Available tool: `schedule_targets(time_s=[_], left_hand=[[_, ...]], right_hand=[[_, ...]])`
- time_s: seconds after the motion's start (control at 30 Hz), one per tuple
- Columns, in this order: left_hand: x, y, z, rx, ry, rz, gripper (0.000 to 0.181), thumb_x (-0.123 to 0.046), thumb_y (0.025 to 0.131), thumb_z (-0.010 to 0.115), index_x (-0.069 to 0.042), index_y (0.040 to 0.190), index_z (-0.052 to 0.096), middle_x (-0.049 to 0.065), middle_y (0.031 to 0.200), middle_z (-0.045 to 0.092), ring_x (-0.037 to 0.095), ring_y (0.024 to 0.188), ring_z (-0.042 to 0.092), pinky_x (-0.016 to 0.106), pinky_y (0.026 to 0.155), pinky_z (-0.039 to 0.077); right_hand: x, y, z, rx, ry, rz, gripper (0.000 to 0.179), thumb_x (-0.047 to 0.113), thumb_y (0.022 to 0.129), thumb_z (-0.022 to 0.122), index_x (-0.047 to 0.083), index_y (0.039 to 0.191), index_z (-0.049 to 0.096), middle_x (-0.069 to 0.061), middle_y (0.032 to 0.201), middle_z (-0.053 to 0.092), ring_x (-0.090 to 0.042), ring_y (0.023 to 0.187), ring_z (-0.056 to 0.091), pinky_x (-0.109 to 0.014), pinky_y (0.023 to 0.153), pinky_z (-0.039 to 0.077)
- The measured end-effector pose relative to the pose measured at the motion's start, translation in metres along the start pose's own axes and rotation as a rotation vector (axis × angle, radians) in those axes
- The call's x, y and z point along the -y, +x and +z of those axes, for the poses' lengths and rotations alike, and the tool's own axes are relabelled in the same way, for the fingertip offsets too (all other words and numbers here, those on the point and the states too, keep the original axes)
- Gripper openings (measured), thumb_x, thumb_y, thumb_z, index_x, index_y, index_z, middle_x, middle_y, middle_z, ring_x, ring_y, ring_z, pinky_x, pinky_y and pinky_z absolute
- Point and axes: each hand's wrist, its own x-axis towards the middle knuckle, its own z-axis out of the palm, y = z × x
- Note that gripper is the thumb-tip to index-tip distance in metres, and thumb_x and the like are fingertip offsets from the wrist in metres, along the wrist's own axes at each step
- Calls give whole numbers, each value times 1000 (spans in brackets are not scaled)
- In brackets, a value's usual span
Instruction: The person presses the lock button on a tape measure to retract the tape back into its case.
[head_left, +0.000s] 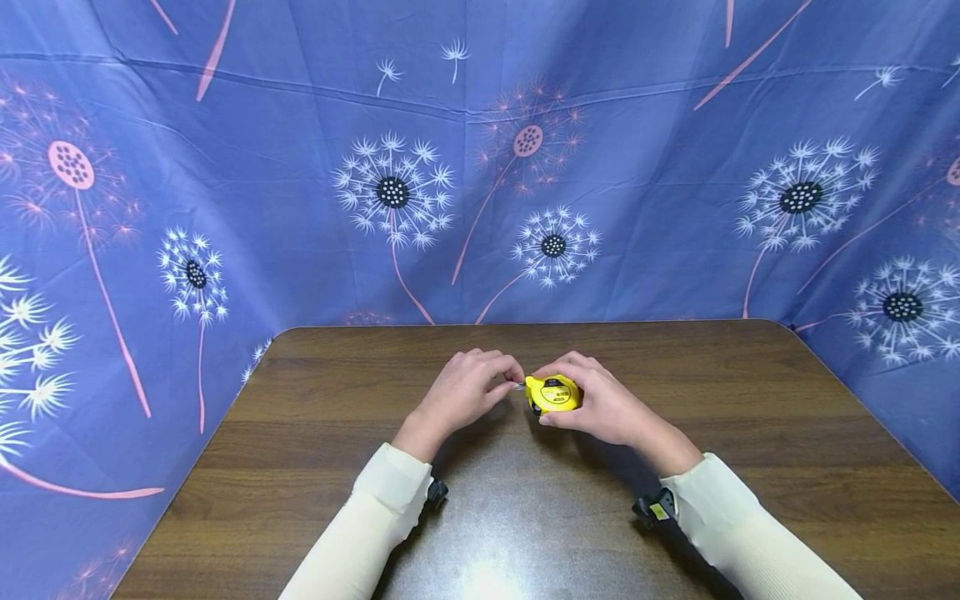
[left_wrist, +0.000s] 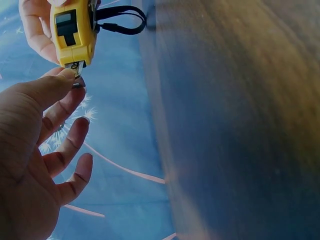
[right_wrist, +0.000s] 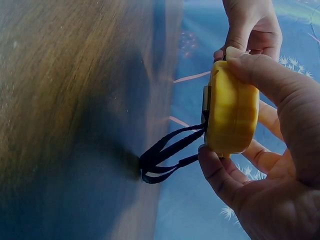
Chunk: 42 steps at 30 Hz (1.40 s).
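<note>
A yellow tape measure [head_left: 553, 394] with black trim is held over the middle of the table by my right hand [head_left: 603, 406]. In the right wrist view the thumb and fingers grip the yellow case [right_wrist: 233, 112] from its two sides. A black wrist strap [right_wrist: 172, 145] hangs in a loop from it. My left hand [head_left: 467, 390] pinches the metal end hook [left_wrist: 77, 82] between thumb and index finger, close to the case mouth. Its other fingers spread loosely in the left wrist view. Only a short bit of blade [left_wrist: 76, 67] shows outside the case.
The brown wood-grain table [head_left: 322, 483] spreads beneath both hands. Behind it and along its sides hangs a blue cloth [head_left: 637, 167] printed with dandelions. Each wrist carries a small black camera [head_left: 654, 508] by the cuff of a pale sleeve.
</note>
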Motion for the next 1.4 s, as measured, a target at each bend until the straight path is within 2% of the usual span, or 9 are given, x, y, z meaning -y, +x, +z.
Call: schedule_targets(time_s=[0.33,0.67,1.0,1.4], left_hand=[[1,-2,-1,-4,-38,2,10,-21,94,78,-24,102,74,-14,96,70,18,93,68,39,83,51],[4,-3,-2,10,-52,0,9,-21,95,78,-23,102,74,-14,96,70,20,94,68,39,83,50],[7,-7,-5,24,-4,-11,11,-25,94,78,-24,105,74,-13,100,72,16,95,67,38,84,51],[17,-18,-14,21,50,-37,14,-27,93,79,-26,107,74,-13,103,71,16,97,67,40,84,52]], right_hand=[[-4,-1,1,-27,-23,-12,55,28,78,93,20,128,70,0,119,61,-26,109,53,-42,83,45],[-5,-2,0,-14,-30,3,56,30,79,93,20,128,69,-3,120,61,-26,109,53,-43,84,45],[-9,-1,1,-45,-48,-32,54,28,78,93,20,127,70,-6,117,63,-24,105,53,-41,83,44],[-15,-8,-4,-17,-46,5,54,27,79,92,24,128,70,-3,120,61,-26,110,51,-44,85,45]])
